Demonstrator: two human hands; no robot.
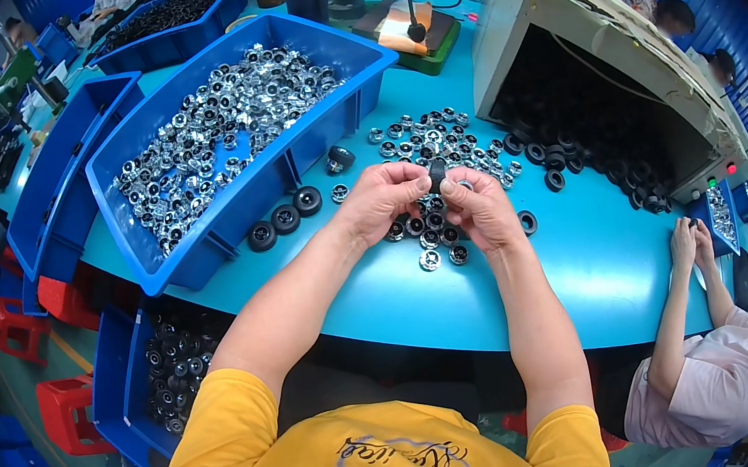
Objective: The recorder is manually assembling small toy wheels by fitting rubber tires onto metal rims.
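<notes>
In the head view, pinching one black tyre (437, 175) with thumbs and fingertips of left hand (387, 201) and right hand (482, 208), just right of the big blue bin (349, 119). Counting now: three dark wheels (285, 219) in a row beside the bin's near wall, one tilted wheel (340, 159) farther along it, plus one lone silver hub (340, 192). Seeing too many bin hubs (229, 101) inside to number, likewise in the hub pile (447, 141) right of the bin, partly behind the hands. Spotting one stray tyre (528, 222) farther right, then a tyre heap (630, 171), beyond counting, at one pale box (505, 22). Checking edges: following the teal table (588, 281) along its curved front rim, nearer the body than the bin, with open room right of the bin, between hands and rim.
</notes>
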